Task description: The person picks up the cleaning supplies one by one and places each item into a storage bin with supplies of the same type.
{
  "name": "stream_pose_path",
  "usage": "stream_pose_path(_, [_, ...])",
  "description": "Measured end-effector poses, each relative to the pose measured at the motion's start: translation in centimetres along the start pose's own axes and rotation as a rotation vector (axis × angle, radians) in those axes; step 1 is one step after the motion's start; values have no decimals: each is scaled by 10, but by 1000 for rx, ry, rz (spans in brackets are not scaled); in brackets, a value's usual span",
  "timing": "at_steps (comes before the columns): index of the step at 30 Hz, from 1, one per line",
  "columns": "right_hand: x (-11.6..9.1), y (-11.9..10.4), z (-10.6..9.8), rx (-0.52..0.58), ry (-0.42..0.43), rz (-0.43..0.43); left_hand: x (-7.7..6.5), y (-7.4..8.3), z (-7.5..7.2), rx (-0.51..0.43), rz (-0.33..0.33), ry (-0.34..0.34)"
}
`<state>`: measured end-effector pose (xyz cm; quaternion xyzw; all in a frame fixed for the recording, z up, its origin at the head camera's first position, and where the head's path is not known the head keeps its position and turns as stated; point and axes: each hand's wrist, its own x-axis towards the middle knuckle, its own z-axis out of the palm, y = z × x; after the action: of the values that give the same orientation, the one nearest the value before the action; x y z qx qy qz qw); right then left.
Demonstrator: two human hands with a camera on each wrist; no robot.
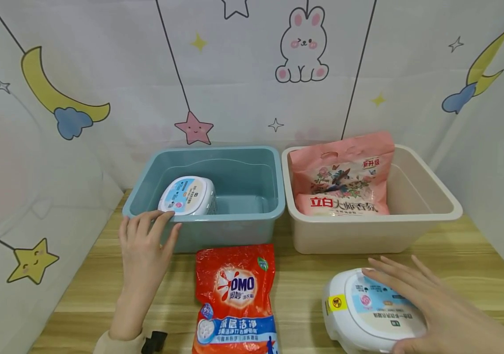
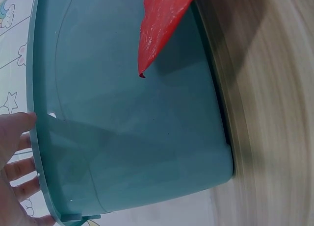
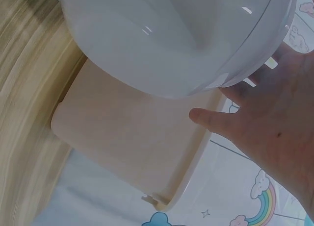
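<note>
My left hand (image 1: pixel 143 246) is at the front rim of the blue-green bin (image 1: pixel 230 225), fingers spread along the rim and thumb in front of it. Just behind its fingertips, a white laundry-pod box (image 1: pixel 188 196) with a blue-printed lid sits tilted inside the bin. At the front right, my right hand (image 1: pixel 437 300) lies over a second white laundry-pod box (image 1: pixel 384 309) with a yellow sticker. Its fingers are spread, and the thumb (image 3: pixel 211 120) stands out from the box in the right wrist view. Between the hands lies a red OMO detergent bag (image 1: pixel 236 300).
A cream bin (image 1: pixel 367 233) stands to the right of the blue-green one, with a pink detergent bag (image 1: pixel 342 177) leaning inside. Both bins are on a wood-grain table (image 1: pixel 302 285). A white printed cloth (image 1: pixel 243 73) hangs close behind them and along both sides.
</note>
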<state>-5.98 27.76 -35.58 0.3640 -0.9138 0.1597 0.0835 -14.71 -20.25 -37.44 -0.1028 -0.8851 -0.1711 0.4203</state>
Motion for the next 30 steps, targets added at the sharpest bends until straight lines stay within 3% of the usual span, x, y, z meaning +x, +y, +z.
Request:
stream_pose_path(5, [-3, 0, 1, -32, -70, 60, 0, 0, 0, 0, 3, 1])
stream_pose_path(15, [-6, -3, 4, -15, -109, 152, 0, 0, 0, 6, 2, -11])
stream_pose_path(21, [-4, -3, 5, -42, -91, 128, -1, -2, 1, 14, -3, -30])
stream_pose_path(30, [0, -3, 5, -85, -65, 70, -1, -2, 2, 7, 0, -6])
